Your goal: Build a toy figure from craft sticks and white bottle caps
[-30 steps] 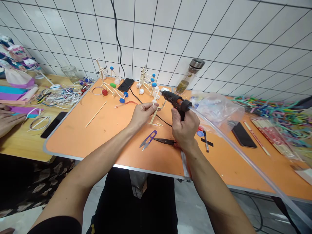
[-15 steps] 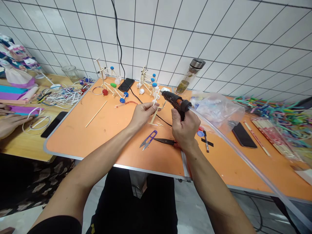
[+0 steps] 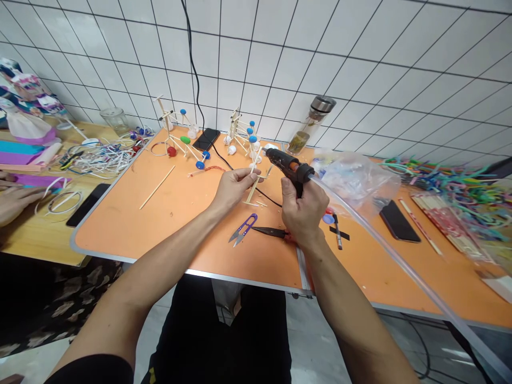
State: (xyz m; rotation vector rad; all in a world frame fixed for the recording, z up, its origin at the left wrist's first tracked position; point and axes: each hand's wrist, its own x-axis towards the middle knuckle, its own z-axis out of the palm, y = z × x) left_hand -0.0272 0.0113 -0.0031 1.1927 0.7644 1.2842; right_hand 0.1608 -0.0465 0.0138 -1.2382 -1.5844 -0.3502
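My left hand (image 3: pixel 237 188) pinches a small frame of wooden sticks (image 3: pixel 253 190) between thumb and fingers. A black hot glue gun (image 3: pixel 290 165) is gripped in my right hand (image 3: pixel 306 210), its nozzle close to the top of the frame; I cannot tell whether they touch. From the gun's rear a long translucent glue stick (image 3: pixel 384 242) slopes down to the right. Below the frame lie purple thread snips (image 3: pixel 245 229) and dark-tipped pliers (image 3: pixel 270 231), partly hidden by my right hand. A single wooden stick (image 3: pixel 157 186) rests to the left.
Stick models with coloured balls (image 3: pixel 186 140) stand at the back, near a phone (image 3: pixel 207 139). A glass bottle (image 3: pixel 311 125) and plastic bag (image 3: pixel 356 173) are behind my right hand. Further right are another phone (image 3: pixel 400 220) and packed sticks (image 3: pixel 452 224). A co-worker's hand (image 3: pixel 18 202) is at far left.
Both hands, the glue gun and the stick frame hold almost the same position. Only a very slight shift of the whole view shows.
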